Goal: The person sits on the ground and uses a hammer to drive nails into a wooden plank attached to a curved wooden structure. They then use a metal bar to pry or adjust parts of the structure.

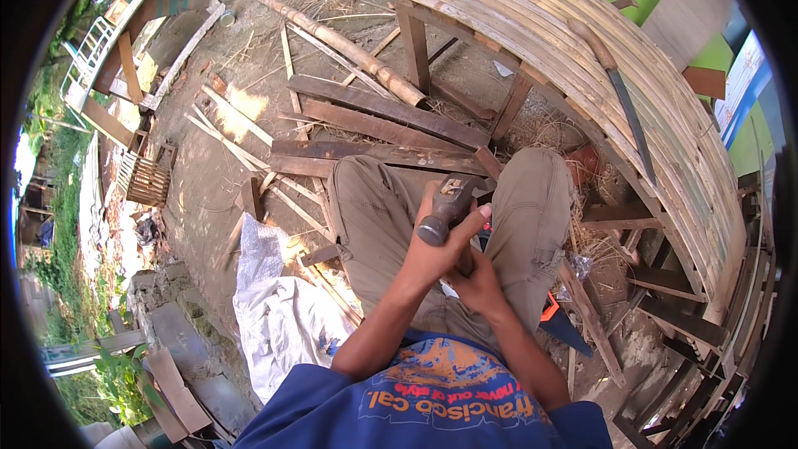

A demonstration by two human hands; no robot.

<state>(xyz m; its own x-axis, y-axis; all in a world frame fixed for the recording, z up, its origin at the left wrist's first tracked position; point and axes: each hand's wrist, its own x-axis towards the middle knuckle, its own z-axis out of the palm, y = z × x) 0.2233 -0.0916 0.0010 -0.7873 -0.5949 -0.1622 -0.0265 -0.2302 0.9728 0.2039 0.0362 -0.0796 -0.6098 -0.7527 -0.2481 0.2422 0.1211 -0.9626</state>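
A claw hammer [447,211] with a dark metal head is held above my lap, its head uppermost. My left hand [434,249] is closed around it just below the head, with the thumb stretched across. Lower down, my right hand [478,281] is closed around the handle, most of which the fingers hide. Behind the hammer head, between my knees, a small dark and red item shows only in part. Beside my right thigh lies a saw [565,334] with a blue blade and an orange part, half hidden by my leg.
A bamboo-slat bench [532,12] curves along the right, with a long wooden-handled knife [617,87] on it. Dark planks [374,120] and a bamboo pole [341,46] lie on the ground ahead. A white sack [287,324] is at left, near a slatted crate [145,175].
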